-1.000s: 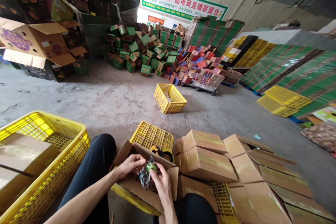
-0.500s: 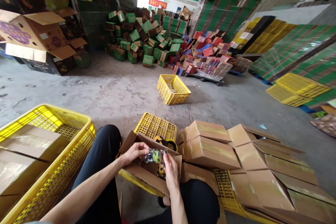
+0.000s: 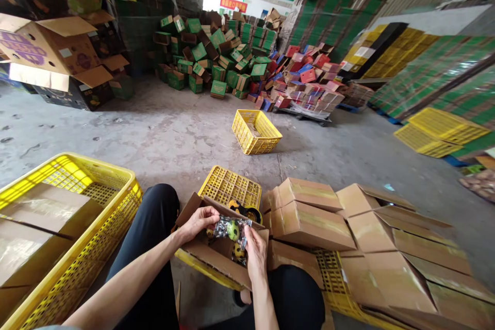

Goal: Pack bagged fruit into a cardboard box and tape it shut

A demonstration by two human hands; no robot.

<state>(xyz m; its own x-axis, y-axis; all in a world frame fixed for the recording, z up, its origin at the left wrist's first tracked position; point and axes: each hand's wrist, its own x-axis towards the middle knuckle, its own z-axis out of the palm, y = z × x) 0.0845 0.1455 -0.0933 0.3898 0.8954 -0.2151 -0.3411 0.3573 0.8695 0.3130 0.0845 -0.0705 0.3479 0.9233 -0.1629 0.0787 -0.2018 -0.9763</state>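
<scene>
Over an open cardboard box [image 3: 188,210] between my knees, a small clear plastic packet [image 3: 233,230] with a round green thing inside is stretched between both hands. My left hand [image 3: 200,223] pinches its left end, thumb against fingers. At its right end my right hand [image 3: 256,252] has thumb and fingers closed on the plastic. Inside the box, below the packet, lie yellow-and-black items [image 3: 238,252], partly hidden by my hands. Just behind the box rests an orange-and-black object [image 3: 245,210] with a dark round part; its kind is unclear.
The box stands on yellow crates [image 3: 231,183]. Taped cardboard boxes [image 3: 309,221] are stacked at my right. At my left a large yellow crate [image 3: 119,206] holds more cartons. Another yellow crate [image 3: 257,134] sits on the floor ahead, before a heap of green boxes [image 3: 218,62].
The packet is drawn out flatter between my hands, and its green content shows more plainly. My right hand has shifted slightly to the right. The camera view has moved a little.
</scene>
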